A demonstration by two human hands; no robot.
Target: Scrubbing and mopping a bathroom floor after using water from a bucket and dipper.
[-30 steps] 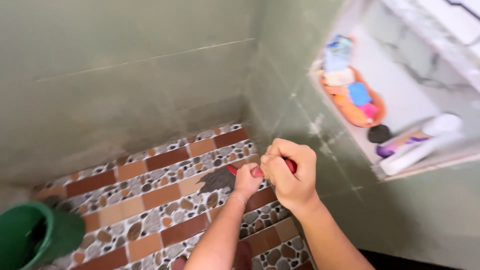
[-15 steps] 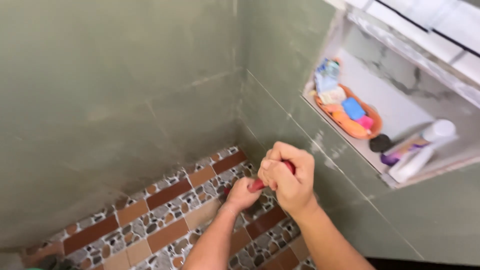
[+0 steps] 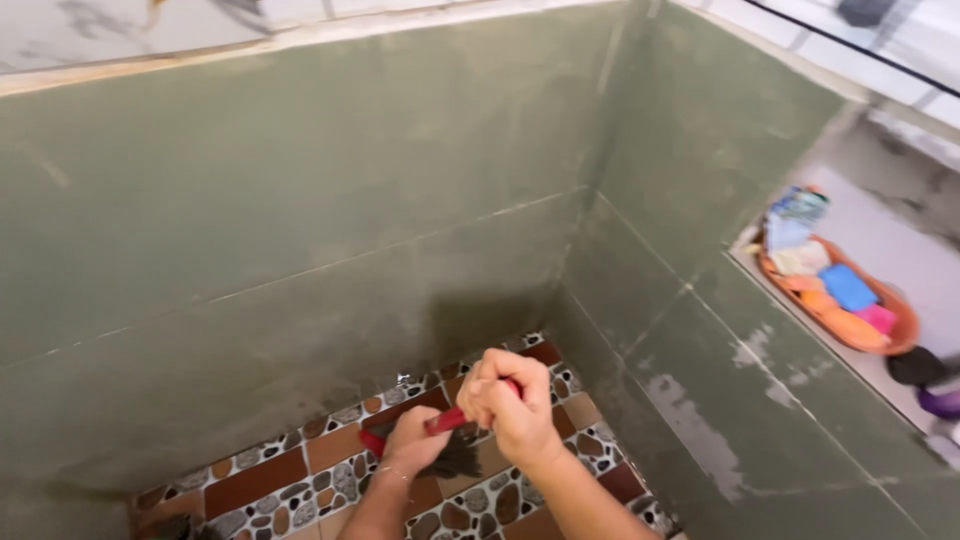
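Observation:
Both my hands grip one red-handled brush [image 3: 444, 421] held low over the pebble-pattern floor tiles [image 3: 330, 470]. My right hand [image 3: 515, 405] is closed around the upper end of the red handle. My left hand [image 3: 414, 442] is closed lower on the same handle, just above the dark bristles [image 3: 455, 462], which rest on the floor near the corner of the green walls. Both forearms come in from the bottom edge.
Green tiled walls [image 3: 300, 200] meet in a corner just beyond my hands. At the right, a wall niche holds an orange basket [image 3: 840, 310] with soaps and sponges, a dark round object [image 3: 915, 366] and a purple item [image 3: 940, 402].
The view has tilted up and swung left, showing more wall. The niche has slid to the right edge and the green bucket has left the view. Both hands stay on the brush.

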